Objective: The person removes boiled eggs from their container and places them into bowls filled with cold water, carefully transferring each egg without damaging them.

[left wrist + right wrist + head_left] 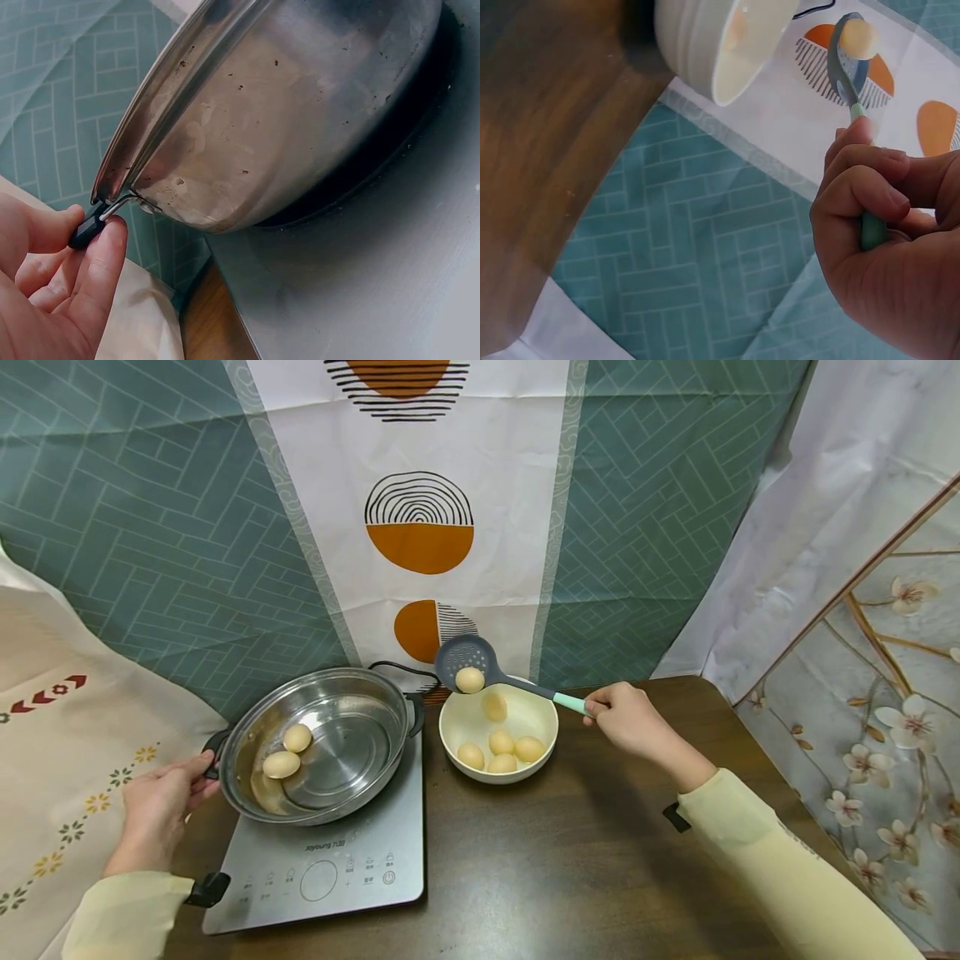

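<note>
My left hand pinches the black side handle of a wide, shallow steel pot between thumb and fingers. Two pale yellow, egg-shaped pieces lie on the left of its bottom, the upper piece beside the lower piece. In my right hand is the light green handle of a skimmer, its fingers curled round it. The grey perforated skimmer head carries one such piece above the back rim of a cream bowl. Several more pieces lie in the bowl.
Beneath the pot is a silver induction cooker with a touch panel at its front. A black cord runs behind pot and bowl. The dark wooden table ends at the patterned curtain behind and a floral sheet on the right.
</note>
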Demonstrator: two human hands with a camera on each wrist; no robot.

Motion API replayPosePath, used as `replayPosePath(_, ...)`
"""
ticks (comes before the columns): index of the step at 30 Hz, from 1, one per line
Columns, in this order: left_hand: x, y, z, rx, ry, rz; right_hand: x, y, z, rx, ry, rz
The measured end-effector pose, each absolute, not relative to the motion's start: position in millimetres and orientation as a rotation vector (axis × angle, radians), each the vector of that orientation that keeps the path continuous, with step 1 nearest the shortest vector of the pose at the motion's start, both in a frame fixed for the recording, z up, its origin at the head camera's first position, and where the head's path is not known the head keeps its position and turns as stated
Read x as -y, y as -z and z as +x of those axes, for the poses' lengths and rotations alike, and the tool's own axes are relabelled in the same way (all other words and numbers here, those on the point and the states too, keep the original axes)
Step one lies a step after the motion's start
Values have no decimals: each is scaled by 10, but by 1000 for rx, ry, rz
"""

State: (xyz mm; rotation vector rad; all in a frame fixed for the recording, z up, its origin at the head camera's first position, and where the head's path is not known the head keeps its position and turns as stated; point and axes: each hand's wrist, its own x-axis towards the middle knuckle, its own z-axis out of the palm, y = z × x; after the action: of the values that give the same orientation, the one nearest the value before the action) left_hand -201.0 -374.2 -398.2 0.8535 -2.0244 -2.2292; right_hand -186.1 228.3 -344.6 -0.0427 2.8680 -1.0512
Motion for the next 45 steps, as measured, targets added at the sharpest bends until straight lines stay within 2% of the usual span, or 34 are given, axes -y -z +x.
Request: replayPosePath(45, 3792, 3996, -2000, 1980, 2271, 811, -2245, 3870, -1770, -3025, 847, -12)
